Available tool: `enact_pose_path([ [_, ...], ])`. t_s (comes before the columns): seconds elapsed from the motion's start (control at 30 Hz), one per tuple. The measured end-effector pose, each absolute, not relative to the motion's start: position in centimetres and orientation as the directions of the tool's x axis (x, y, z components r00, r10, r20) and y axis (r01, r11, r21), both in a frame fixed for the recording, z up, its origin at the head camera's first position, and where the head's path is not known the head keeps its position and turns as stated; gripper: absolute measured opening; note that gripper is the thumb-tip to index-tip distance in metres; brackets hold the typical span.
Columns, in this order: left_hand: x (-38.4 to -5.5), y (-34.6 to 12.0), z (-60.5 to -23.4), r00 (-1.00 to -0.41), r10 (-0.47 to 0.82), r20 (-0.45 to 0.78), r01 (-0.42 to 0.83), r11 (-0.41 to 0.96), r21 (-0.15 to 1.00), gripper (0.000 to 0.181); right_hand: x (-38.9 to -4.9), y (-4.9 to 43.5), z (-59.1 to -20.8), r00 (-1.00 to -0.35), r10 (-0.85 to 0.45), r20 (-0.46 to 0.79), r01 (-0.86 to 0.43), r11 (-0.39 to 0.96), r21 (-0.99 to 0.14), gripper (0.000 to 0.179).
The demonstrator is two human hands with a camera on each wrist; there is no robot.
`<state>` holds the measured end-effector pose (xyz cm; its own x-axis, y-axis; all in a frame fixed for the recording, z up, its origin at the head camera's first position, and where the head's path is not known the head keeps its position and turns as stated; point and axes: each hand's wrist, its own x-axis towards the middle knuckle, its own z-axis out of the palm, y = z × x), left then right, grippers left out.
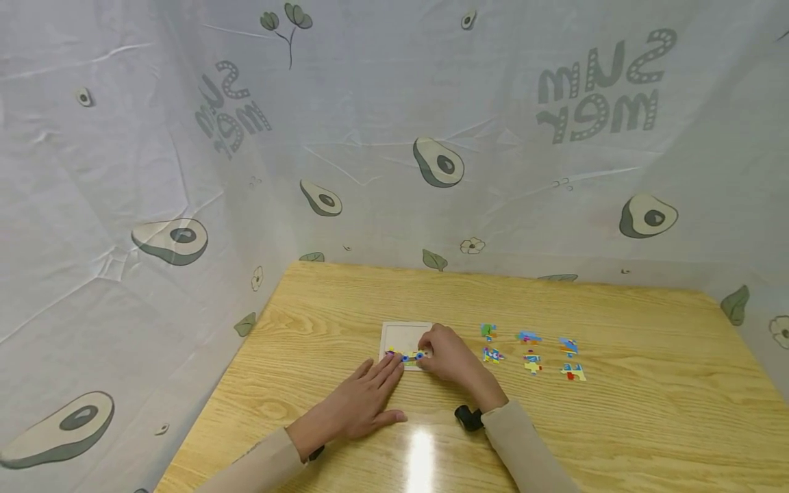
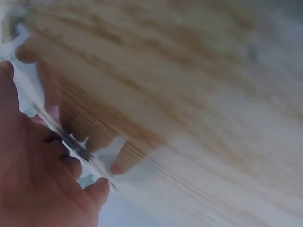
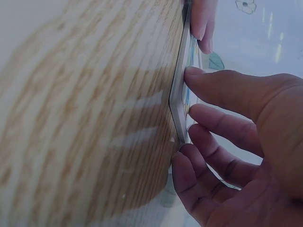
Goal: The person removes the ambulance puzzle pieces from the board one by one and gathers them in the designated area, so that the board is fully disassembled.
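A shallow pale puzzle board [image 1: 407, 334] lies on the table, with colourful jigsaw pieces [image 1: 409, 357] along its near edge. My left hand [image 1: 364, 404] lies flat, its straight fingertips resting on the pieces at the board's near left. At the near right of the board, my right hand [image 1: 455, 356] pinches a puzzle piece with a blue round print [image 1: 420, 355] between thumb and fingers. The right wrist view shows the thumb [image 3: 208, 85] and index finger touching the surface inside the board's rim [image 3: 177, 101]. The hand partly hides the board's right side.
Several loose jigsaw pieces stand in two rows right of the board, among them a green one [image 1: 488, 331] and a yellow-red one [image 1: 574, 372]. The wooden table [image 1: 647, 411] meets a printed curtain [image 1: 382, 226] at its back and left edges.
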<state>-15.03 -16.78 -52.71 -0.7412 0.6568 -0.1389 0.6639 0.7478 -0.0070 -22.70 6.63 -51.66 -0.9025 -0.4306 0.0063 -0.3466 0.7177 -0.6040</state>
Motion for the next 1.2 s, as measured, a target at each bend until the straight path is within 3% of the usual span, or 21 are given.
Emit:
enact_pose_path([
  [1.2,-15.29,-16.32,-52.23,-0.746,0.643,-0.174,0.654,0.757,-0.008,0.083,-22.46,6.27,-51.40,-0.902,-0.432,-0.015,-0.350,0.749,-0.563,0.021],
])
